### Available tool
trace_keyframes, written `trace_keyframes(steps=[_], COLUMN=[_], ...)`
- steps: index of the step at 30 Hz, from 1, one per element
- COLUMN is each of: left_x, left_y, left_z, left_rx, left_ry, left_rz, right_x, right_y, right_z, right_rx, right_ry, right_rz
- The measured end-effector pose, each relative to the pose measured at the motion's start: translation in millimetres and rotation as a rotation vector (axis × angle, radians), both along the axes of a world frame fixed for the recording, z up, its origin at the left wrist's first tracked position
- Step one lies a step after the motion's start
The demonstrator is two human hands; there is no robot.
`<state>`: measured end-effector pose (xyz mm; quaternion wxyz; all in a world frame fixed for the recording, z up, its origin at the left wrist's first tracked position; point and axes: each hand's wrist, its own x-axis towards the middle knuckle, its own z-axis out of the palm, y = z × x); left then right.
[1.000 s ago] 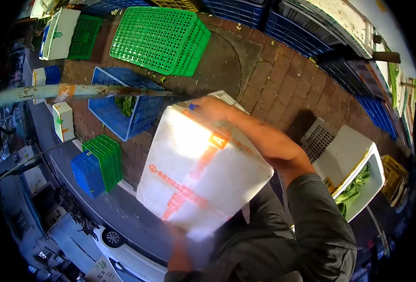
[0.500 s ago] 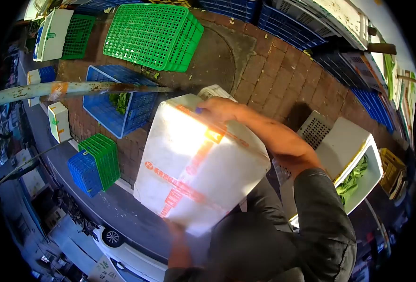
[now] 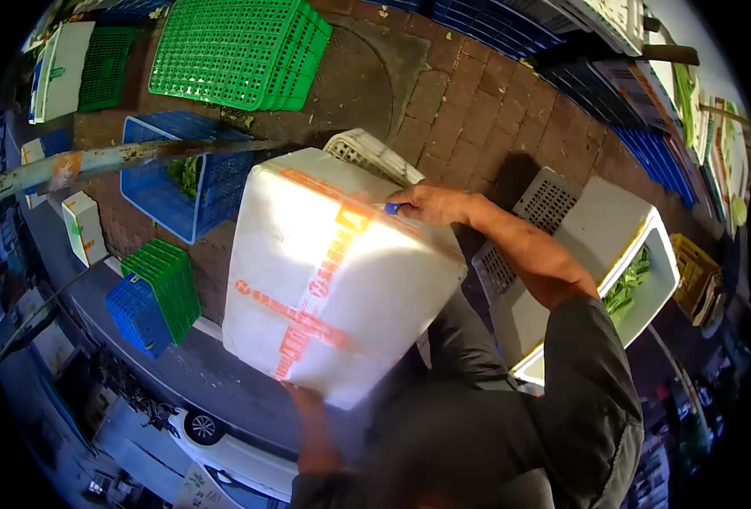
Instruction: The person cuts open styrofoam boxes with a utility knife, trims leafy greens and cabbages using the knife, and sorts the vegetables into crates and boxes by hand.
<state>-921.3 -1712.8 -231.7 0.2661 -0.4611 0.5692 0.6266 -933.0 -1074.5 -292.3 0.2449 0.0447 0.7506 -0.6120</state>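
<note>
A large white foam box (image 3: pixel 333 288), bound with orange-printed tape, stands tilted in front of me. My right hand (image 3: pixel 435 204) is closed around a small blue cutter (image 3: pixel 392 208), whose tip sits by the taped seam along the box's upper edge. Most of the cutter is hidden in my fingers. Down at the box's lower edge, my left hand (image 3: pixel 304 399) holds the corner, its fingers partly hidden. Behind the box leans a pale perforated crate (image 3: pixel 375 155).
An open foam box (image 3: pixel 617 216) with leafy greens lies at right beside a grey perforated crate (image 3: pixel 545 204). Leaves lie in a blue crate (image 3: pixel 155 187) at left, near a rusty pole (image 3: pixel 95 165). Green crates (image 3: pixel 231 55) stand above; a white car (image 3: pixel 231 454) is below.
My right hand has slid rightward along the taped seam with the blue cutter. The view has shifted, so the box and crates appear further left. My left hand stays at the box's lower edge.
</note>
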Motion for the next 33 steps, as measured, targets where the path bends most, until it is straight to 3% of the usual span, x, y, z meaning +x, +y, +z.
trace_keyframes(steps=[6,9,10,13,17,20,22,24,26,29,30,32,33], left_x=[-1.3,-0.6,-0.2,-0.5,0.4,0.5,-4.4,-10.0,-13.7,-20.6,-23.7,-34.9,-39.0], left_y=[-5.1,-5.0,-5.5,-13.7,-36.4,-32.7,-28.6,-24.2,-23.0,-22.1,-23.3,-38.5,-49.2], left_z=[-5.4,-6.4,-6.0,-7.2,-16.7,-39.9,-43.8,-39.2,-24.3,3.5,16.5,53.0,74.1], left_rx=[-0.002,-0.029,-0.051,-0.046,-0.123,-0.051,-0.036,-0.036,-0.033,0.002,0.013,-0.002,-0.025], left_ry=[0.008,-0.012,-0.018,-0.035,-0.116,-0.066,-0.038,-0.013,0.016,0.106,0.153,0.267,0.345], left_rz=[-0.029,-0.014,-0.018,-0.011,0.028,0.008,-0.010,-0.037,-0.073,-0.157,-0.205,-0.329,-0.409], right_x=[69.1,89.9,104.9,151.7,186.8,253.0,259.2,246.6,265.4,295.6,286.2,327.9,305.0], right_y=[-2.4,12.4,12.5,10.7,8.0,-6.0,-12.2,-18.9,-42.4,-87.7,-102.8,-129.0,-140.6], right_z=[-19.1,19.7,8.2,-7.0,19.4,-26.2,12.5,72.3,69.7,37.7,52.1,-14.2,18.9], right_rx=[-0.095,-0.015,-0.062,-0.083,-0.171,0.079,0.246,0.156,-0.012,0.312,0.373,0.238,0.103], right_ry=[-0.040,-0.344,-0.461,-0.453,-0.493,-0.447,-0.428,-0.538,-0.655,-0.467,-0.471,-0.275,-0.349], right_rz=[-0.089,0.004,0.028,-0.045,-0.217,-0.124,-0.079,-0.242,-0.441,-0.520,-0.679,-0.930,-1.092])
